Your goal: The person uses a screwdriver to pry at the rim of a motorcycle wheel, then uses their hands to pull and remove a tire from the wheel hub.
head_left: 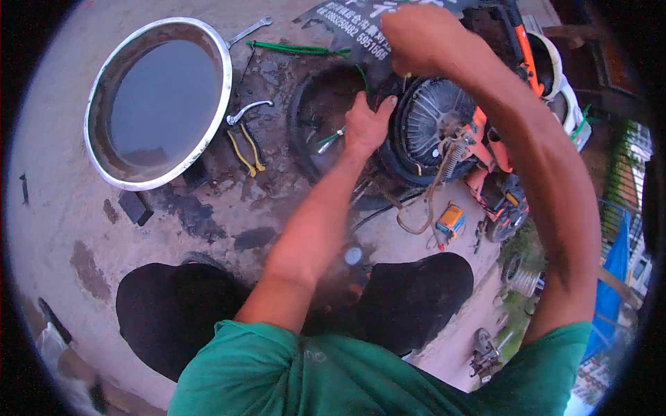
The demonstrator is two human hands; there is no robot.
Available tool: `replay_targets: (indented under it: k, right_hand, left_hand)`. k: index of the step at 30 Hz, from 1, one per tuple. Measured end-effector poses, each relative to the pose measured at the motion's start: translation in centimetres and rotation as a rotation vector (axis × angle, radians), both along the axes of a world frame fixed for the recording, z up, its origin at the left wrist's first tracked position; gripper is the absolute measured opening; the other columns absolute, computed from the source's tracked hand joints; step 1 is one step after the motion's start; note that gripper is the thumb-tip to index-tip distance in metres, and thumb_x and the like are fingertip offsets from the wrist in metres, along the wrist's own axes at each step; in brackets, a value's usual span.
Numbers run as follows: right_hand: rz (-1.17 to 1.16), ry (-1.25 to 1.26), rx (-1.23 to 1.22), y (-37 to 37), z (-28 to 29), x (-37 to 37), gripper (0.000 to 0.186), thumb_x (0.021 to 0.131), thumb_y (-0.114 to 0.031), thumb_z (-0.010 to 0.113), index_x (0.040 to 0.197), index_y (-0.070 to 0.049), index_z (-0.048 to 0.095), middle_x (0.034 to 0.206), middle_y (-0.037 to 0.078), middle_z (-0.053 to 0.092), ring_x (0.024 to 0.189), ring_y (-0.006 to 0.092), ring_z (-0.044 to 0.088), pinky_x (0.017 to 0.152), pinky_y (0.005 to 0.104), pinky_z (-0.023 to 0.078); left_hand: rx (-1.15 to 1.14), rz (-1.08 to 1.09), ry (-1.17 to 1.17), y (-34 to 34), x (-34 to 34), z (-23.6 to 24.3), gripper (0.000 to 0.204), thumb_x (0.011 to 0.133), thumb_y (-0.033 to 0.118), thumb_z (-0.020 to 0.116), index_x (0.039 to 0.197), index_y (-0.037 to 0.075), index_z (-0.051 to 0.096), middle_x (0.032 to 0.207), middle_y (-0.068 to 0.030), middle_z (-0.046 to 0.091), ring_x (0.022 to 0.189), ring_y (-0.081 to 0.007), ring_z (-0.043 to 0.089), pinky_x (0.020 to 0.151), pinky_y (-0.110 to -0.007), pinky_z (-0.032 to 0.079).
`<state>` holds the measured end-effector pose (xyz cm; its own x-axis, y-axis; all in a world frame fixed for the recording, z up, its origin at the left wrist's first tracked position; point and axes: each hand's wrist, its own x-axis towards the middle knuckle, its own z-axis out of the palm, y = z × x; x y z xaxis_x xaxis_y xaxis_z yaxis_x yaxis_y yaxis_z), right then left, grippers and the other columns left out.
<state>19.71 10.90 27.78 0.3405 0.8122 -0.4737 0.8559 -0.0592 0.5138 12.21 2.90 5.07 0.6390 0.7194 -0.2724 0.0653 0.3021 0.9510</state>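
A small wheel with a black tyre and a finned silver hub (431,119) stands on the ground in front of me, still fixed to an orange frame (494,149). My left hand (368,123) presses flat against the tyre's left side, fingers spread. My right hand (415,36) is closed at the top of the tyre, gripping its edge; what is inside the fist is hidden. A loose black tyre (316,118) lies flat just left of my left hand, with a green-handled tool (330,138) lying in it.
A large metal basin of dark water (158,104) sits at the left. Spanners (248,109), yellow-handled pliers (246,154) and a green strap (298,49) lie on the stained concrete. An orange box (451,220) lies by the wheel. My knees (173,312) are low in view.
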Motion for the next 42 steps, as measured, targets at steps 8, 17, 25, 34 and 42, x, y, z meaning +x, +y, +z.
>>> replay_targets:
  k: [8,17,25,34,42]
  right_hand:
    - [0.158,0.226,0.604,-18.9,-0.2,-2.1,0.022,0.082,-0.019,0.075,0.099,-0.008,0.067,0.080,0.009,0.059,0.077,0.0310,0.065,0.065,0.0442,0.052]
    - [0.065,0.168,0.589,-26.6,-1.3,1.5,0.040,0.087,-0.022,0.074,0.125,-0.014,0.063,0.089,0.009,0.060,0.086,0.0312,0.060,0.073,0.0439,0.047]
    - [-0.038,0.162,0.604,-25.2,2.8,-3.0,0.033,0.089,-0.025,0.072,0.118,-0.011,0.064,0.091,0.012,0.067,0.088,0.0333,0.064,0.076,0.0467,0.048]
    - [-0.594,0.284,0.897,-37.8,8.8,-5.6,0.039,0.098,-0.030,0.064,0.124,-0.002,0.065,0.104,0.020,0.072,0.092,0.0326,0.071,0.081,0.0388,0.054]
    - [-0.586,0.591,0.905,-35.1,6.8,-8.6,0.036,0.087,-0.018,0.076,0.118,-0.003,0.066,0.099,0.014,0.072,0.088,0.0281,0.072,0.080,0.0359,0.055]
  left_hand:
    - [0.000,-0.059,0.021,-0.4,-0.8,0.3,0.066,0.094,0.046,0.068,0.133,-0.005,0.055,0.124,-0.0309,0.066,0.121,-0.0444,0.062,0.102,-0.045,0.047]
    - [0.030,-0.079,-0.198,-0.7,-1.3,-1.0,0.069,0.099,0.051,0.060,0.137,-0.006,0.048,0.135,-0.0301,0.059,0.130,-0.0421,0.056,0.108,-0.045,0.041]
    - [-0.376,-0.181,-0.272,-0.8,-2.2,-3.7,0.082,0.101,0.056,0.054,0.156,-0.001,0.033,0.157,-0.0166,0.042,0.143,-0.0277,0.040,0.119,-0.040,0.028]
    - [-0.560,0.011,-0.159,-5.3,-3.4,-0.5,0.088,0.096,0.054,0.066,0.150,-0.009,0.037,0.150,-0.0223,0.048,0.134,-0.0330,0.049,0.112,-0.043,0.040]
    - [-0.213,-0.096,0.028,0.8,-0.4,0.1,0.091,0.094,0.057,0.066,0.148,-0.011,0.041,0.147,-0.0268,0.052,0.134,-0.0342,0.052,0.112,-0.041,0.040]
